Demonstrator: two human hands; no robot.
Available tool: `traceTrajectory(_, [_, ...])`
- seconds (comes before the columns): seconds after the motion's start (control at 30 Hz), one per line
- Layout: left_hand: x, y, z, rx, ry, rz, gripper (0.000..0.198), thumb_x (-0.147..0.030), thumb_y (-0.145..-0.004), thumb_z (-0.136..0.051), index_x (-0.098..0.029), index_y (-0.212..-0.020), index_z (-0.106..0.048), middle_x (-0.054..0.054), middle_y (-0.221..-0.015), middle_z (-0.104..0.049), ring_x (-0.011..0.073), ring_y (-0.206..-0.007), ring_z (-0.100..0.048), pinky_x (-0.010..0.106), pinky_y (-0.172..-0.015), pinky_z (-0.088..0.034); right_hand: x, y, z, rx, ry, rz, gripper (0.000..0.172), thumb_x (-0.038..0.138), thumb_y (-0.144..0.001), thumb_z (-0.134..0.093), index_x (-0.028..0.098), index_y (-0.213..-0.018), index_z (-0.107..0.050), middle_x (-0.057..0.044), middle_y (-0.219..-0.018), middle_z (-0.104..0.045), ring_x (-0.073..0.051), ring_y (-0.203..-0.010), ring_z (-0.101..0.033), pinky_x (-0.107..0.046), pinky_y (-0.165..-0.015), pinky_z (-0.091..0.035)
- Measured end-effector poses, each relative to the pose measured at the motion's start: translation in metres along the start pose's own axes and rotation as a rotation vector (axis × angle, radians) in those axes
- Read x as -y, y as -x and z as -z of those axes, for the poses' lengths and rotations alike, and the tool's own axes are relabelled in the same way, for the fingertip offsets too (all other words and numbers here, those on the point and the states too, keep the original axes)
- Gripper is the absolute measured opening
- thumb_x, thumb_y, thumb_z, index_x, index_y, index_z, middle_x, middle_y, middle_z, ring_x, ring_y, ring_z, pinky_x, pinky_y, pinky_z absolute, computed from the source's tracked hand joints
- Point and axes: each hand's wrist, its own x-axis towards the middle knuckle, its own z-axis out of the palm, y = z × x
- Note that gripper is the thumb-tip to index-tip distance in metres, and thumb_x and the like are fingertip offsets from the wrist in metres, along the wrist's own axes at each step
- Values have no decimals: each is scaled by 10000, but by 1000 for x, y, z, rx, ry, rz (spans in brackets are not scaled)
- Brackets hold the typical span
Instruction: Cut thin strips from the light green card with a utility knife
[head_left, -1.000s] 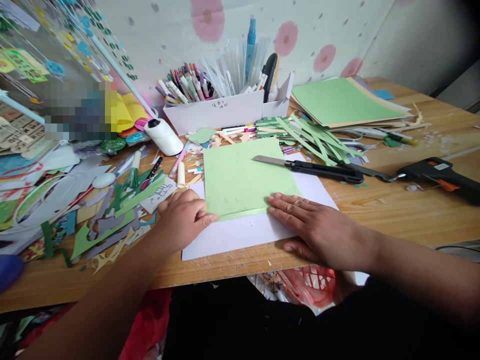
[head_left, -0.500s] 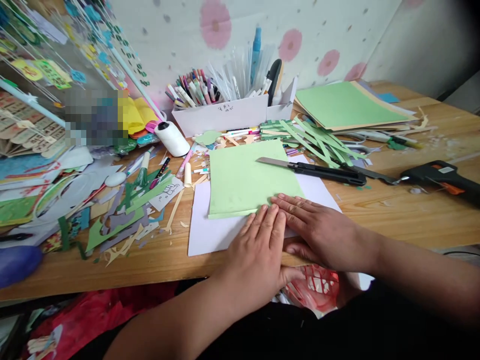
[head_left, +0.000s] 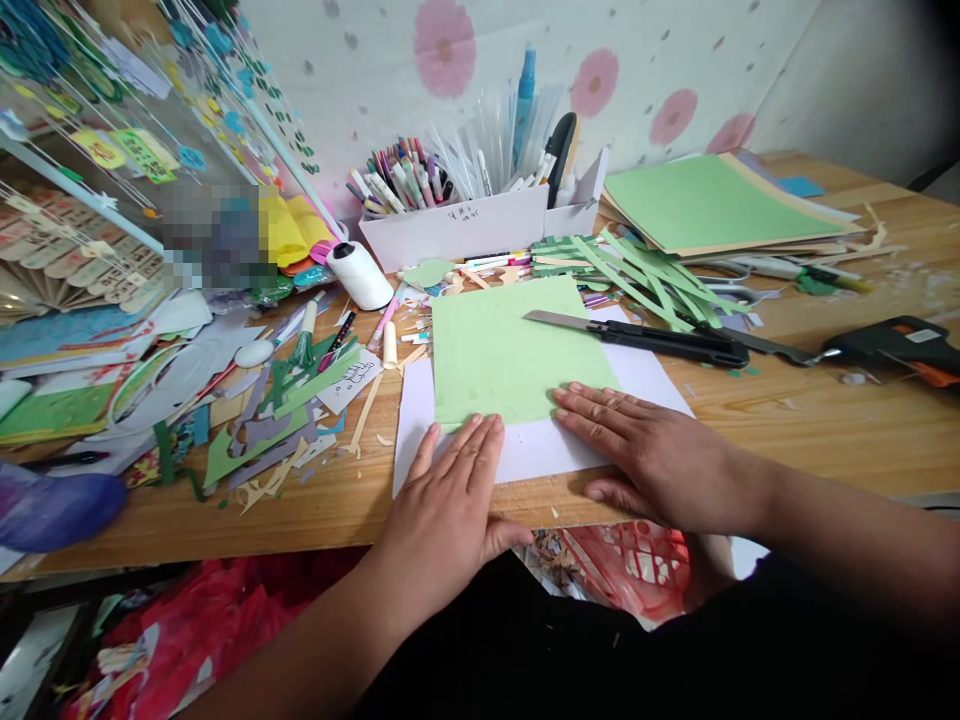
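Note:
A light green sheet of paper [head_left: 506, 350] lies on a white sheet [head_left: 529, 455] near the table's front edge. Its near edge is folded in a narrow strip. My left hand [head_left: 450, 490] rests flat with fingertips on the left part of that folded edge, fingers stretched out. My right hand [head_left: 645, 450] lies flat at the sheet's near right corner, its fingers extended and holding nothing. A black utility knife [head_left: 675, 342] with its blade out lies across the green sheet's right side, beyond my right hand.
Behind stands a white box [head_left: 457, 232] of pens and clear sticks. Green paper strips [head_left: 645, 275] and a stack of green sheets [head_left: 720, 205] lie at the back right. A black glue gun [head_left: 885, 345] is at the right. Paper scraps [head_left: 262, 440] and a thread spool [head_left: 360, 275] are at the left.
My left hand has slid left along the folded edge, away from my right hand. The right hand stays at the near right corner. The view has shifted slightly.

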Motion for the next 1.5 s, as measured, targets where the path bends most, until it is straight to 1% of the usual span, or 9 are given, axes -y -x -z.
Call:
traceTrajectory(0.33, [25, 38, -2, -44, 8, 81, 732, -609, -965, -281, -106, -1492, -204, 187, -1466, -451, 314, -1358, -414, 557, -1108, -212, -2, 2, -2, -13, -36, -4, 665, 466, -938, -486, 27, -1432, -411, -191, -1527, -291, -303, -1423, -271, -491, -1131, -343])
traceTrajectory(0.43, [32, 35, 2, -93, 62, 68, 580, -506, -989, -371, -119, -1420, -346, 173, -1384, -544, 312, -1282, -493, 564, -1103, -236, -2, 0, 1, -12, -32, 1, 632, 457, -957, -451, 25, -1418, -429, -190, -1515, -325, -309, -1406, -309, -497, -1112, -369])
traceTrajectory(0.53, [41, 19, 6, -201, 158, 81, 305, -305, -992, -433, -141, -1228, -537, 128, -1200, -643, 258, -1116, -582, 462, -1019, -395, -3, -5, 7, -45, -67, -9, 498, 387, -991, -398, 62, -1349, -517, -164, -1454, -445, -283, -1339, -420, -468, -1072, -420])
traceTrajectory(0.6, [44, 4, 9, -213, 174, 97, 234, -242, -969, -474, -145, -1153, -583, 116, -1118, -640, 248, -1041, -581, 410, -926, -462, -3, -12, 12, -72, -93, -48, 419, 321, -998, -387, 86, -1297, -563, -150, -1366, -539, -253, -1236, -514, -432, -1024, -459])
traceTrajectory(0.7, [44, -17, 13, -91, 154, 91, 154, -245, -931, -557, -160, -1051, -603, 89, -1019, -616, 252, -974, -565, 406, -859, -479, -1, -24, 17, -78, -94, -114, 343, 273, -984, -419, 110, -1210, -618, -143, -1183, -626, -238, -1052, -576, -407, -916, -494])
traceTrajectory(0.8, [40, -31, 16, 22, 180, 59, 66, -233, -920, -570, -181, -879, -573, 47, -913, -583, 225, -903, -548, 373, -804, -470, 0, -36, 20, -3, -95, -137, 255, 300, -952, -496, 138, -1040, -671, -124, -1020, -631, -235, -942, -570, -386, -836, -477])
traceTrajectory(0.93, [37, -36, 16, 49, 233, 16, 130, -186, -933, -510, -187, -803, -501, 28, -846, -548, 203, -842, -516, 347, -748, -439, 2, -49, 24, 142, -150, -198, 188, 342, -905, -584, 162, -897, -636, -68, -886, -619, -201, -817, -563, -327, -727, -426])
traceTrajectory(1.23, [39, -42, 14, 110, 238, 48, 141, -203, -941, -492, -194, -801, -488, 13, -811, -562, 197, -798, -523, 339, -713, -422, 6, -61, 23, 229, -90, -267, 188, 295, -920, -538, 163, -799, -595, -62, -841, -635, -182, -763, -563, -305, -650, -342])
traceTrajectory(1.5, [40, -55, 22, 226, 306, 167, 153, -220, -868, -569, -191, -722, -533, -3, -727, -587, 169, -697, -540, 287, -615, -375, 8, -64, 24, 256, -128, -371, 179, 315, -893, -569, 179, -779, -593, -51, -819, -633, -185, -742, -559, -304, -616, -325])
